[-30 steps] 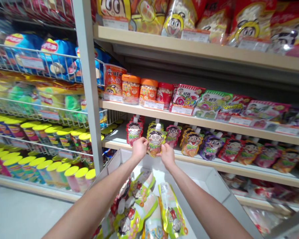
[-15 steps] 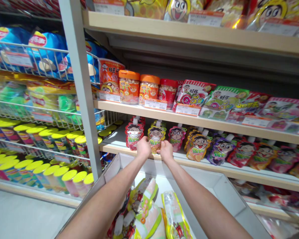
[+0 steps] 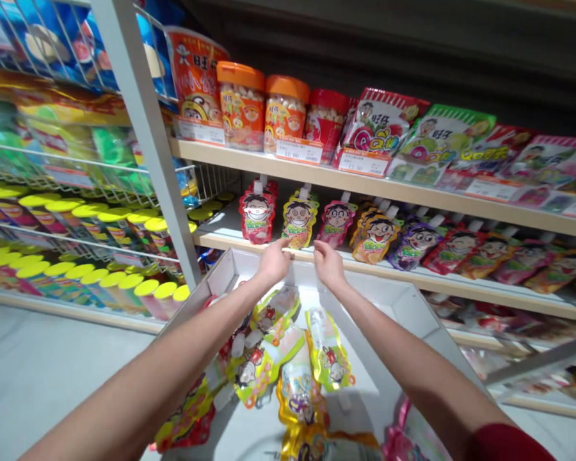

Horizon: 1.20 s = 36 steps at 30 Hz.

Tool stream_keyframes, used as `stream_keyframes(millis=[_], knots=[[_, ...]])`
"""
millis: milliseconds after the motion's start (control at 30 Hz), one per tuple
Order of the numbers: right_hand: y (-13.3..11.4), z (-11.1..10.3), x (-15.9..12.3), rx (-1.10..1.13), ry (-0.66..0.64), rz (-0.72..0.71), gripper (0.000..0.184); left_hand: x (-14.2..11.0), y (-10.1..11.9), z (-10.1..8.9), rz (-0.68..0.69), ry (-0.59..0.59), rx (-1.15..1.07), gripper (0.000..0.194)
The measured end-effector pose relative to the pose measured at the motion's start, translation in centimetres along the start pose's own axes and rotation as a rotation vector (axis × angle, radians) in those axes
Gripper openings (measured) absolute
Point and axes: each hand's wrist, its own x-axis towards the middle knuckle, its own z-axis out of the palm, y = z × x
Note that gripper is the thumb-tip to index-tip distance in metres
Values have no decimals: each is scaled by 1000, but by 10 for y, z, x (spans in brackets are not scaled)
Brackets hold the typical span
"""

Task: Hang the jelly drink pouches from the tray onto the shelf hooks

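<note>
A yellow spouted jelly pouch [image 3: 298,221] with a cartoon face and white cap stands upright at the front of the low shelf. My left hand [image 3: 274,262] is at its lower left corner, fingers loosely bent, the fingertips touching or almost touching it. Just right of the pouch, my right hand [image 3: 328,264] is apart from it, its fingers slightly curled around nothing. A red jelly pouch [image 3: 258,216] is to the left, and a pink jelly pouch [image 3: 336,221] to the right. Beneath my arms, a white box [image 3: 365,333] contains several jelly pouches lying flat, among them a yellow-green one [image 3: 329,352].
More pouches, such as an orange one [image 3: 376,237] and a purple one [image 3: 415,242], line the shelf rightward. Snack jars [image 3: 241,105] and gummy bags [image 3: 379,121] fill the shelf above [image 3: 278,165]. A grey post [image 3: 144,141] divides off wire racks with yellow-lidded cans [image 3: 146,288].
My right hand has come away from the yellow pouch, and my left hand has loosened and lowered at its corner. The pouch stays on the shelf. The view has tilted down.
</note>
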Motion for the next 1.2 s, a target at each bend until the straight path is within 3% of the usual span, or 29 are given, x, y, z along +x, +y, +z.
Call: stream_keyframes(millis=[100,233,433,600,767,900,1067,1200], knots=[[12,-23,-48,-44,-143,-57,32,-39,-3,5,46,-179,6,35],[32,-49,-101,-77,-244,-8,30,-82,-3,20,190,-368,114,35],[49,-68,-140,-61,-367,140,32,-111,-12,42,351,-589,322,30],[59,-64,-145,-19,-343,272,31,-119,-26,50,472,-604,469,29],[69,-57,-143,106,-283,386,31,-121,-28,52,498,-553,569,24],[63,-58,-142,247,-255,494,27,-122,-25,52,478,-557,599,19],[42,-66,-132,520,-236,695,30,-120,-22,48,464,-537,542,17],[30,-75,-123,683,-298,824,20,-114,-20,42,449,-492,337,15]])
